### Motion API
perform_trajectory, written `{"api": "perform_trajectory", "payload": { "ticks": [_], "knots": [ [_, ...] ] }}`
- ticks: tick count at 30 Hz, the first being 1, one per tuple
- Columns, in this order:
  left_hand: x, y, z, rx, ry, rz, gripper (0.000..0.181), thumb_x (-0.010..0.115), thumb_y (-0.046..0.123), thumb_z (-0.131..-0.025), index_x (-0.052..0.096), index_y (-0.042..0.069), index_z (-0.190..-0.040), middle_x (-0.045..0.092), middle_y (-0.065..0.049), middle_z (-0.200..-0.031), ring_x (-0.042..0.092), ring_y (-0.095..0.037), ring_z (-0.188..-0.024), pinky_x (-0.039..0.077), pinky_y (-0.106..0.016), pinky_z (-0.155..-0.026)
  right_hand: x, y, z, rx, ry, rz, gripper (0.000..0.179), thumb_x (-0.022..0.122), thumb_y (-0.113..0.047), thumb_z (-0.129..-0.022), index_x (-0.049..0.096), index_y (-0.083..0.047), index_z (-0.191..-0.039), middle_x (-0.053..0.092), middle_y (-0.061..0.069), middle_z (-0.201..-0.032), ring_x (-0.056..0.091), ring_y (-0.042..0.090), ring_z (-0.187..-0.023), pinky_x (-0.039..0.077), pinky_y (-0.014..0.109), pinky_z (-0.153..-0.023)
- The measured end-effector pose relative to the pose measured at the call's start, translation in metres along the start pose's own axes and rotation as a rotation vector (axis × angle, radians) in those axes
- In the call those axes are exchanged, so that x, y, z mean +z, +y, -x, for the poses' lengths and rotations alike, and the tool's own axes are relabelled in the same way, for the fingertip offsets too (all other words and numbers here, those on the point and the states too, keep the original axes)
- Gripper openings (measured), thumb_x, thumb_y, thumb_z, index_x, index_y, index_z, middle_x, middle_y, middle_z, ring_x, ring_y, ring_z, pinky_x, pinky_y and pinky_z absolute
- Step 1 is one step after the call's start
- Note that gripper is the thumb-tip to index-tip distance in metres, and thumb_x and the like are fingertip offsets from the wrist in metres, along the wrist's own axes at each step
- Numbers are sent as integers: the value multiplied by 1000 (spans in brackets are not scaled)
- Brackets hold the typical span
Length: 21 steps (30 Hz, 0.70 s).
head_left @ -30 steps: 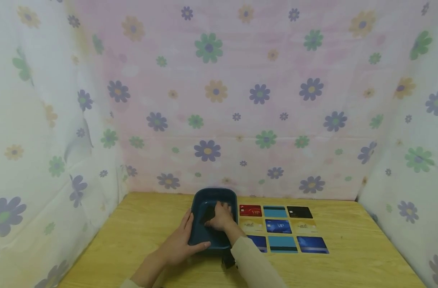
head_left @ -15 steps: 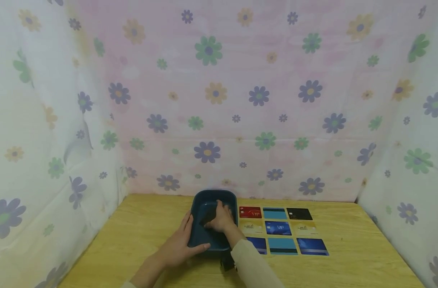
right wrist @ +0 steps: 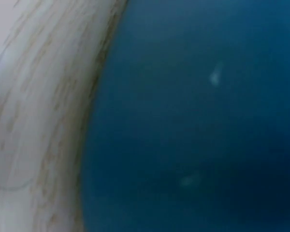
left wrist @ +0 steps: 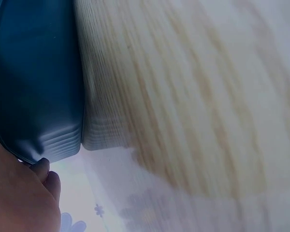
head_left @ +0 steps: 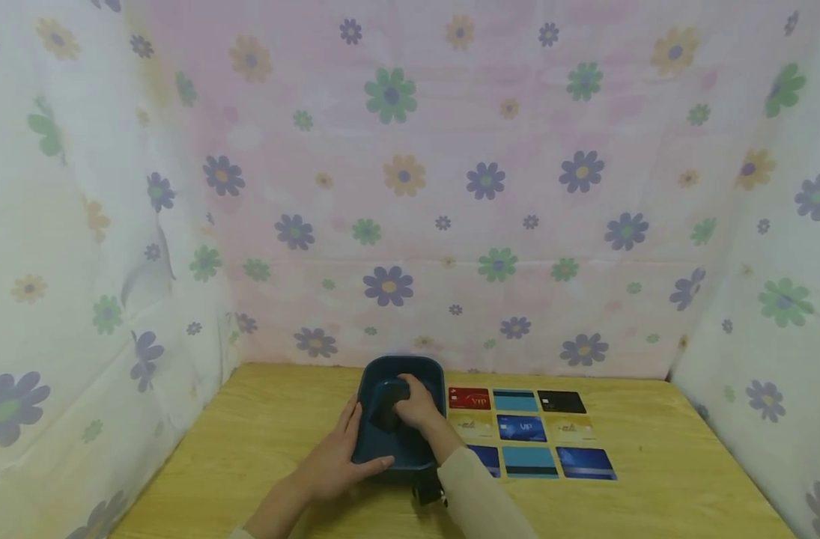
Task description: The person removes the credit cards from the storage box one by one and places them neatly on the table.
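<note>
A dark blue plastic bin (head_left: 399,451) stands on the wooden table, its open top facing up. My left hand (head_left: 329,460) holds its near left corner, fingers along the left side and thumb at the near edge. In the left wrist view, fingertips (left wrist: 52,182) show by the bin's end wall (left wrist: 34,87). Inside the bin, my right hand (head_left: 419,408) pinches a dark, flat-looking piece (head_left: 384,412), tilted; its kind is unclear. The right wrist view shows only the blurred blue wall (right wrist: 183,121) and some table, no fingers.
Right of the bin, several cards lie in rows: a red VIP card (head_left: 469,398), a black card (head_left: 562,402), a blue VIP card (head_left: 521,428) and others. A small black object (head_left: 428,490) is under the right wrist. Flowered cloth (head_left: 410,224) surrounds the table (head_left: 281,404).
My right hand has turned inside the bin, and the dark piece now shows larger and more upright at its left. The left hand, bin and cards stay put.
</note>
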State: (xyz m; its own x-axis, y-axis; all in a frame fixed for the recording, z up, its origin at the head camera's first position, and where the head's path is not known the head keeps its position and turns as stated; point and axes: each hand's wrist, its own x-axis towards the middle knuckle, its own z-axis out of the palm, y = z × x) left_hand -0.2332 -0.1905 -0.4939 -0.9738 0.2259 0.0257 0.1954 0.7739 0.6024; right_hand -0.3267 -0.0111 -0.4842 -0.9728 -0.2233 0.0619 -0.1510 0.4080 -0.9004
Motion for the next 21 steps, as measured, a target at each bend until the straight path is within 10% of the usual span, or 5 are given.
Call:
{"api": "perform_trajectory", "payload": {
  "ticks": [11, 21],
  "knots": [
    [0, 0, 3, -1, 2, 0, 117, 64, 72, -88, 8, 2, -164, -3, -14, -172, 30, -45, -149, 37, -62, -112, 3, 4, 3, 41, -10, -108, 50, 63, 9, -80, 63, 1, -130, 63, 19, -106, 64, 20, -66, 54, 32, -58],
    [0, 1, 3, -16, 0, 18, 117, 64, 71, -89, 6, 5, -165, -4, -12, -172, 29, -43, -150, 36, -62, -112, 4, 5, -4, 19, 119, -166, 29, 66, 9, -84, 68, 6, -113, 62, 14, -90, 65, 19, -63, 60, 33, -54]
  ]
}}
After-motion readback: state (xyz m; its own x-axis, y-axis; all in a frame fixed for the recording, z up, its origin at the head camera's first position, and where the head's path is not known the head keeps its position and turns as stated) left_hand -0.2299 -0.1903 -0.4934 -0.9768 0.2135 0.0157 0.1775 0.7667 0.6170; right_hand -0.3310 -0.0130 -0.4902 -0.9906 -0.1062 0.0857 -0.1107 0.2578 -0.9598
